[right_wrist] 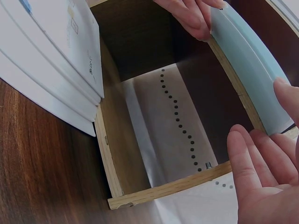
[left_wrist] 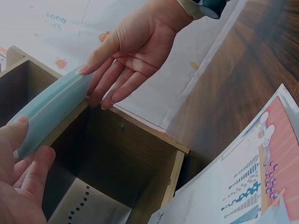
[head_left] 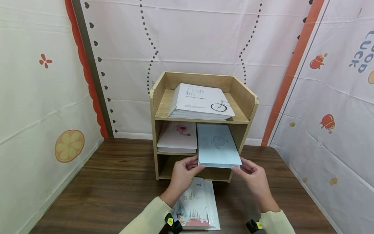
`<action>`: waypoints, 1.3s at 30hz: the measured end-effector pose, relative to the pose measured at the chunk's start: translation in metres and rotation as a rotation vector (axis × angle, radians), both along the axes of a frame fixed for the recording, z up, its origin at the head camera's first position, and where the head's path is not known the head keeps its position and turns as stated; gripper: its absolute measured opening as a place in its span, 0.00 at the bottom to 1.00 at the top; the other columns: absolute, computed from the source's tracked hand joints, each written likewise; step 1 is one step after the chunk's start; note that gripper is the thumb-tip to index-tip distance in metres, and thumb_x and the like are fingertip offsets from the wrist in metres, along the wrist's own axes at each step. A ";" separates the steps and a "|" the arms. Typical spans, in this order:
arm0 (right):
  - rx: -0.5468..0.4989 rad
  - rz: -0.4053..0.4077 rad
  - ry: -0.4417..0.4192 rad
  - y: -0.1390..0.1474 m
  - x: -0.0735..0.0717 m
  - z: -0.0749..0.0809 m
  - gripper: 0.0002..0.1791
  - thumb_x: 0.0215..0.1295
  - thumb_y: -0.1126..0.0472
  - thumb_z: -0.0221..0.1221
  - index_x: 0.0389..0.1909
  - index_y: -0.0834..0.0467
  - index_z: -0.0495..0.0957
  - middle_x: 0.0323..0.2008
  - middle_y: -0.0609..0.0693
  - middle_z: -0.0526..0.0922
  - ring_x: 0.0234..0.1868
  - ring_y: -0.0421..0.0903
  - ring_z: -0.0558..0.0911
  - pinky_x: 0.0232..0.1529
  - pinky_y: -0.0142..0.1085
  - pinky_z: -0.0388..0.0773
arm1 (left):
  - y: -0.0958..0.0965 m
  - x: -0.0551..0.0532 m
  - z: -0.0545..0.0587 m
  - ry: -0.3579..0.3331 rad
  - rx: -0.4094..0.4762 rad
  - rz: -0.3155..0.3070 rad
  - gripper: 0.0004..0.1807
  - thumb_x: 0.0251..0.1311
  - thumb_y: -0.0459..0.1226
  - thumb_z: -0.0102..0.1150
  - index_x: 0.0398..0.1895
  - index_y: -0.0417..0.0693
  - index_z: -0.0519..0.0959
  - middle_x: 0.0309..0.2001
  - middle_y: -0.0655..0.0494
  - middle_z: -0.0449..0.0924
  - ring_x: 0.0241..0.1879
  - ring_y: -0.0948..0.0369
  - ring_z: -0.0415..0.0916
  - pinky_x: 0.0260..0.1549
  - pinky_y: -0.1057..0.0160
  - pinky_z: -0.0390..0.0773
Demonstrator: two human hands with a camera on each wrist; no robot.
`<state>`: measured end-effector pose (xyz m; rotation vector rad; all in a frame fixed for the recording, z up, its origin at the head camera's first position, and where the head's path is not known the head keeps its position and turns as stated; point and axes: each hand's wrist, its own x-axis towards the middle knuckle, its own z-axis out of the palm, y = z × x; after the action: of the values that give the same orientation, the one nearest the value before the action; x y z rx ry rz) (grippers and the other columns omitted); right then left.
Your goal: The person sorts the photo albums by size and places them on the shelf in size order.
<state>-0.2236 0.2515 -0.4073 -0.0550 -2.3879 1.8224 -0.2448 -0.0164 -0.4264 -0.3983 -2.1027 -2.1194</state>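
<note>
A light blue notebook or small stack of them (head_left: 219, 144), with a faint whale-like drawing on its cover, lies on the shelf's middle level and juts out over the front edge. My left hand (head_left: 184, 172) pinches its front left corner, thumb on the front edge. At the front right corner my right hand (head_left: 255, 180) holds it the same way, fingers beneath. In the right wrist view the blue front edge (right_wrist: 252, 65) runs between both hands. To its left lies a pale pink stack (head_left: 178, 136) with a red elephant-like drawing.
The wooden shelf (head_left: 201, 78) stands on a dark brown table (head_left: 122, 182). A thick white book stack (head_left: 201, 100) with a bicycle drawing is on top. Illustrated booklets (head_left: 195, 204) lie in front, beneath my left forearm. Printed white cloth (head_left: 198, 35) hangs behind and at both sides.
</note>
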 end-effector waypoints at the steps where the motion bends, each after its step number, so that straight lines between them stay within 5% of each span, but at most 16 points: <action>1: 0.003 -0.003 0.002 0.000 0.000 0.000 0.39 0.62 0.43 0.70 0.71 0.52 0.73 0.67 0.54 0.80 0.54 0.34 0.85 0.58 0.30 0.82 | 0.000 0.000 0.000 0.000 -0.002 0.002 0.26 0.58 0.38 0.75 0.60 0.42 0.82 0.51 0.44 0.87 0.50 0.54 0.86 0.46 0.69 0.86; 22: -0.002 -0.061 0.025 -0.004 -0.002 0.000 0.35 0.61 0.43 0.71 0.67 0.54 0.78 0.61 0.53 0.85 0.50 0.31 0.85 0.52 0.22 0.81 | 0.000 -0.003 -0.001 0.007 -0.017 0.029 0.24 0.58 0.41 0.75 0.58 0.47 0.84 0.47 0.51 0.89 0.44 0.60 0.88 0.44 0.68 0.87; 39: -0.073 -0.049 0.087 -0.004 -0.008 -0.010 0.32 0.62 0.45 0.70 0.64 0.55 0.80 0.49 0.43 0.90 0.47 0.39 0.90 0.52 0.23 0.82 | 0.005 -0.003 0.003 0.035 -0.021 0.077 0.18 0.61 0.37 0.72 0.53 0.43 0.86 0.43 0.47 0.90 0.41 0.55 0.90 0.43 0.66 0.88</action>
<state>-0.2312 0.2476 -0.4170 -0.0404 -2.2411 1.8503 -0.2481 -0.0115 -0.4231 -0.3487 -2.0875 -2.0347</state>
